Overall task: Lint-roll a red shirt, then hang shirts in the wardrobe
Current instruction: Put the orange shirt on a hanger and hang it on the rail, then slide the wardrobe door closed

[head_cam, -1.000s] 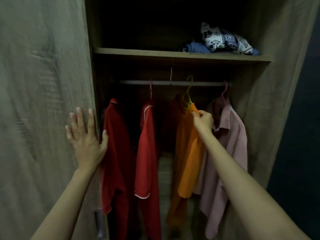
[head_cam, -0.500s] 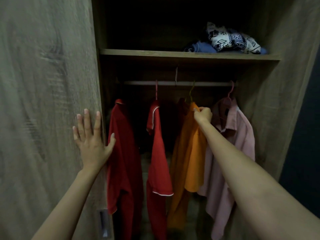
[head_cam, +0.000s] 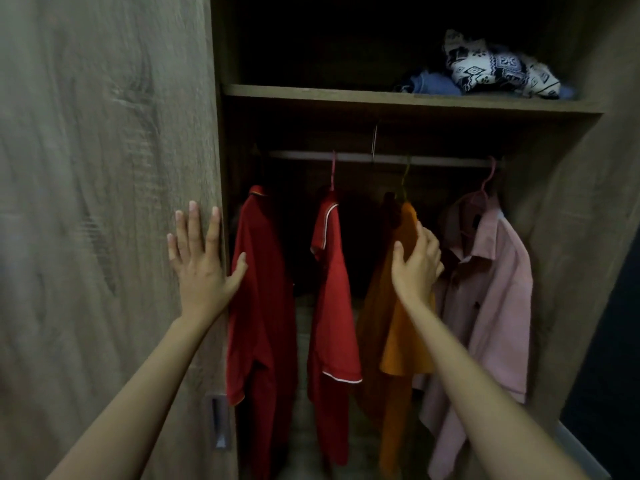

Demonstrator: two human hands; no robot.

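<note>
Pressing the wardrobe door (head_cam: 104, 202), left hand (head_cam: 201, 268) lies spread; right hand (head_cam: 415, 268), grip loose, touches orange shirt (head_cam: 405, 348).

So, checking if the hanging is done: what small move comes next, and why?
Probably draw the right hand back out: it is open beside the orange shirt, which hangs from the rod, and the left hand lies flat on the door.
</note>
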